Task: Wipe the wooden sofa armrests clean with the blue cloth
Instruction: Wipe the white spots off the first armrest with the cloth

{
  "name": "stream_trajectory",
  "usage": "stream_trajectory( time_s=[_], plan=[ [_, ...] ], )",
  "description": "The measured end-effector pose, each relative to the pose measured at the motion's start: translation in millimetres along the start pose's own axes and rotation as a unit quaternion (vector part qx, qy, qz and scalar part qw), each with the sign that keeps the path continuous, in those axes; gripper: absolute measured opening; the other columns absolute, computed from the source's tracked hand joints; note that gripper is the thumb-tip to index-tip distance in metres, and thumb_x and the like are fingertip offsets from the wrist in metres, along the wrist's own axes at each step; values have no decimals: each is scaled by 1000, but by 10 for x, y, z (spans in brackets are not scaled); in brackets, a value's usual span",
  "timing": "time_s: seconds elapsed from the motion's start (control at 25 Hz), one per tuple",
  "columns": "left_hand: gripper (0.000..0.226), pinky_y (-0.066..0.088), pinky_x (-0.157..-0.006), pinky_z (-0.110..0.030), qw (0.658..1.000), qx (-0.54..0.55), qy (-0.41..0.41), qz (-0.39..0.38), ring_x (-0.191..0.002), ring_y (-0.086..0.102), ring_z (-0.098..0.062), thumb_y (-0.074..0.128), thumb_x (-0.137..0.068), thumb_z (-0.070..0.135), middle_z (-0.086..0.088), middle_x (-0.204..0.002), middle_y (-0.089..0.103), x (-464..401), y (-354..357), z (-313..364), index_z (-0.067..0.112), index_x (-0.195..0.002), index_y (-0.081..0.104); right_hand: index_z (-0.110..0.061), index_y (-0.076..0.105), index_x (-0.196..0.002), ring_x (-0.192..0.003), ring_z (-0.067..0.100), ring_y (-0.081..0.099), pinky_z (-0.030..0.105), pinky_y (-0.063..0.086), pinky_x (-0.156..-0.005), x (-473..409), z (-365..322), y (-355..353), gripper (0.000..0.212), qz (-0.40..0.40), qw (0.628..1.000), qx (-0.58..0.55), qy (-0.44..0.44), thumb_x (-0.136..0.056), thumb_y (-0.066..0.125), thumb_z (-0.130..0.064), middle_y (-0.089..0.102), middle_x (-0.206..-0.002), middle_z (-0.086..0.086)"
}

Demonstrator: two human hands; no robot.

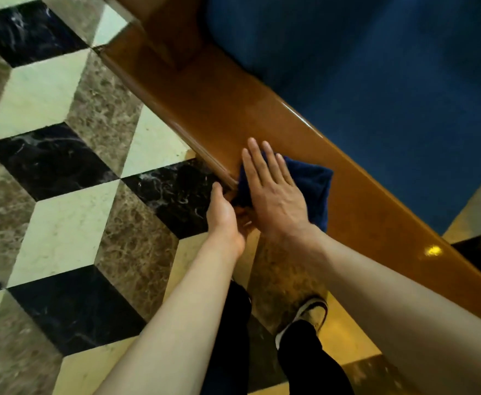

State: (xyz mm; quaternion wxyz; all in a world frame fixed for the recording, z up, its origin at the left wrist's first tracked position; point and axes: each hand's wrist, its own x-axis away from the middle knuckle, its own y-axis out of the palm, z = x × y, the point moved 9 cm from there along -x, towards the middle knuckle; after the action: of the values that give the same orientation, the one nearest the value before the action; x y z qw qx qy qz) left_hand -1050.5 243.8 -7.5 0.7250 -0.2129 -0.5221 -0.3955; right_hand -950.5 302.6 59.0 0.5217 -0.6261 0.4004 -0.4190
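Right hand (pixel 273 192): flat, fingers straight, pressing the blue cloth (pixel 310 186) on the armrest (pixel 233 109).
Left hand (pixel 223 212): at the armrest's outer edge, fingers hidden; grip cannot be told.

Your right hand (pixel 273 192) lies flat on the cloth (pixel 313 189), which sits on top of the armrest (pixel 210 109). Your left hand (pixel 223 215) is just beside it, at the armrest's outer edge, fingers hidden under the rim. The seat cushion (pixel 376 81) lies right of the armrest, the tiled floor (pixel 62 166) left. Your shoe (pixel 312 312) stands on the floor below the armrest.
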Motion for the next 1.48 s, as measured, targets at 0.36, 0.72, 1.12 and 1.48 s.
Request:
stream_trajectory(
  time_s=[0.36,0.72,1.12,1.48],
  plan=[
    [54,55,-100,-52,992,22,-81,-94,-101,76,-32,39,-102,59,-12,-103,81,-96,-32,268,20,-112,75,-16,8,-163,-157,41,0,57,12,-127,-1284,-628,-70,93,-18,998,42,-31,-95,57,-53,4,-173,7],
    [43,55,-94,-47,990,86,92,-61,-92,70,-28,44,-102,51,-10,-95,75,-643,-248,2206,18,-101,71,-12,19,-162,-158,35,2,47,8,-129,-2569,-1455,-163,81,-13,983,43,-180,-95,62,-24,2,-173,7],
    [38,61,-72,-37,994,-24,94,-51,-94,77,-26,55,-101,41,-12,-111,79,-960,-224,3038,13,-121,72,-11,23,-161,-158,35,12,47,12,-129,-2784,-1442,-185,69,15,996,-19,-86,-99,50,-25,15,-171,11],
    [56,44,-113,-46,998,-15,68,-6,-122,65,-32,49,-100,53,-21,-128,70,-475,-419,4362,10,-130,68,-12,58,-139,-129,14,57,30,41,-113,-3701,-2146,-1027,53,13,797,-571,195,-88,58,3,64,-137,4]
  ],
)
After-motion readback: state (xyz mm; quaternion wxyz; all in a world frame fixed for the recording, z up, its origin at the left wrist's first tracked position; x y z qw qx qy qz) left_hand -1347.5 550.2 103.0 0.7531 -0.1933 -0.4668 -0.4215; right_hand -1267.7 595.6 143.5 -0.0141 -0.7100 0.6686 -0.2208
